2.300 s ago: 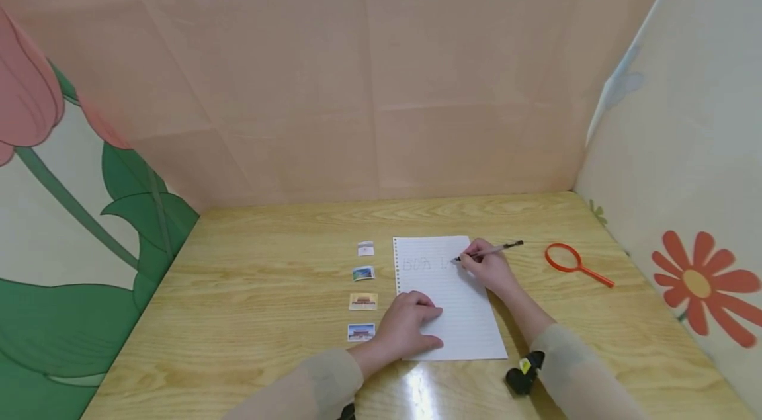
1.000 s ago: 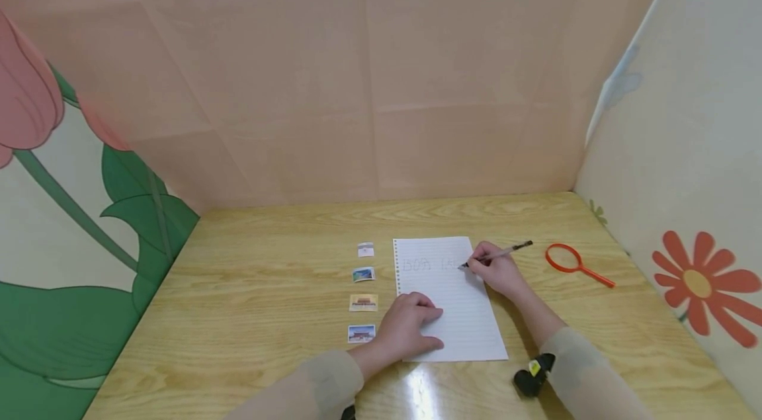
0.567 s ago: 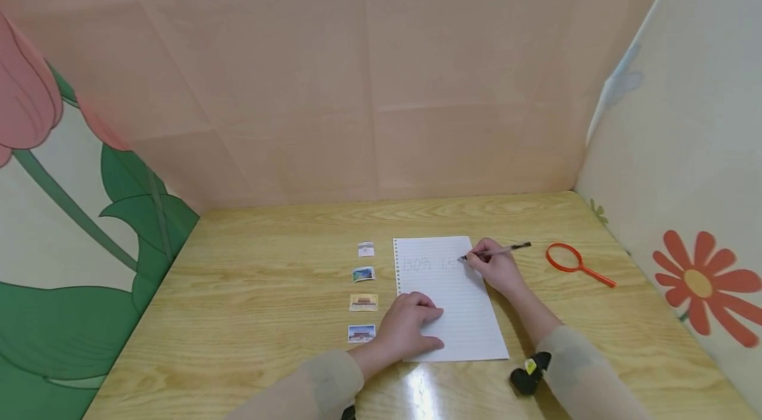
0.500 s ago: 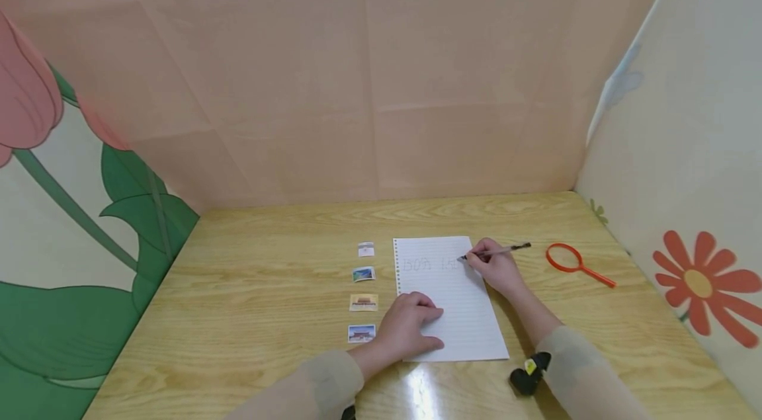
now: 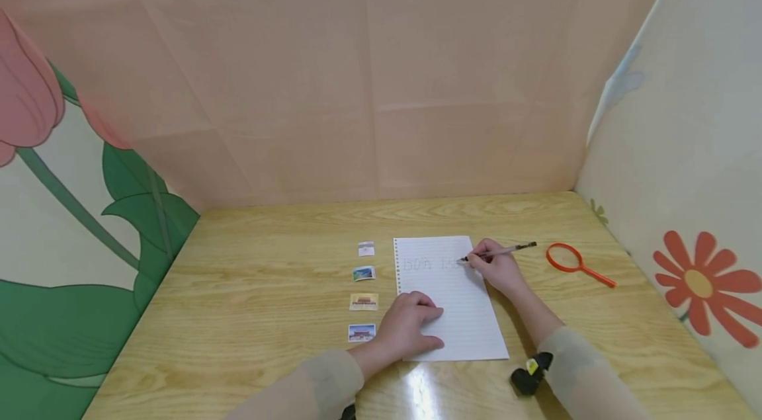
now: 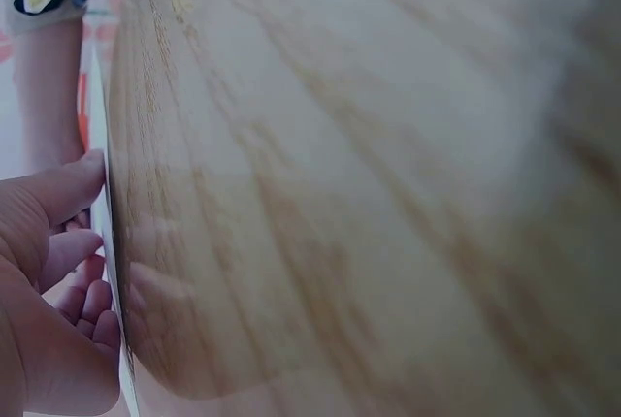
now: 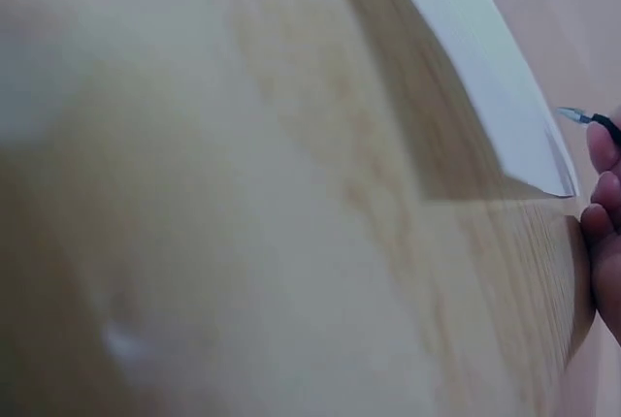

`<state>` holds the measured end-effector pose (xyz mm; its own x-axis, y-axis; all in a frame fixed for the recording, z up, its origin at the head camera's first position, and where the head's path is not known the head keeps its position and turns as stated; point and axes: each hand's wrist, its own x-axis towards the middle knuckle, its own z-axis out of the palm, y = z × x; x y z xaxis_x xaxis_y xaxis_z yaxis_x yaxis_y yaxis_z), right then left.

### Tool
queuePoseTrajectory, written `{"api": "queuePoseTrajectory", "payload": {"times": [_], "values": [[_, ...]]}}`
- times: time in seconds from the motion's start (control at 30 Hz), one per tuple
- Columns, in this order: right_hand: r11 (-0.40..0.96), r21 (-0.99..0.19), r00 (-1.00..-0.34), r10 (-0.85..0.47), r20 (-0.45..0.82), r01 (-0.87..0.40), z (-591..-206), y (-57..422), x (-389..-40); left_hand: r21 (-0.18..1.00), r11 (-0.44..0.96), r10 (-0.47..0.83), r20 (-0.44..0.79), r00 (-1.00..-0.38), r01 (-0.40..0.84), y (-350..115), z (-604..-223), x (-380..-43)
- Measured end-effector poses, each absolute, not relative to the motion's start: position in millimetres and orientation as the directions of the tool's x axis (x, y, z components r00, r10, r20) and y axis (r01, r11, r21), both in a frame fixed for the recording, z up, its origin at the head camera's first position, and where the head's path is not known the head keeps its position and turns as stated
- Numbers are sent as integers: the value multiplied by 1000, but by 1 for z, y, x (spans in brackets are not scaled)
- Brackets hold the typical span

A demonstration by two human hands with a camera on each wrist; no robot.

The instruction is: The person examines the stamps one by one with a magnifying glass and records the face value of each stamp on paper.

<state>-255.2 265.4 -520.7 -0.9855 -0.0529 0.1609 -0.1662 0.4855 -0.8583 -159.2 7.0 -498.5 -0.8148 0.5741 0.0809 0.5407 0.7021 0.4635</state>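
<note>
on table [image 5: 268,274]: paper [image 5: 461,301], right of four cards [image 5: 364,301] in a near-to-far column | left hand [image 5: 405,326] on paper's near left part, beside nearest card | right hand [image 5: 495,268] on paper's far right edge, pen [image 5: 508,249] in it, tip at the paper | magnifying glass [image 5: 581,267] right of right hand | backdrop [image 5: 297,76] behind table

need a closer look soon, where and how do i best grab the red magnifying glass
Probably pinch the handle near its free end, coming from the near right: the magnifying glass lies flat and its slim straight handle points that way.
</note>
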Motion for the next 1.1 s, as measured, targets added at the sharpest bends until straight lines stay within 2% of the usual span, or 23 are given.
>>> {"api": "queuePoseTrajectory", "payload": {"times": [0.2,0.57,1.1], "values": [[485,-861,-987,-36,159,-156,-519,266,-253,467,700,574,80,-815,540,7,-498,-160],[525,-832,-961,87,263,-180,-524,269,-254,471,705,572,63,-818,530,7,-497,-160],[577,-794,-966,33,255,-190,-522,263,-254,477,707,569,55,-820,522,7,-497,-159]]}}
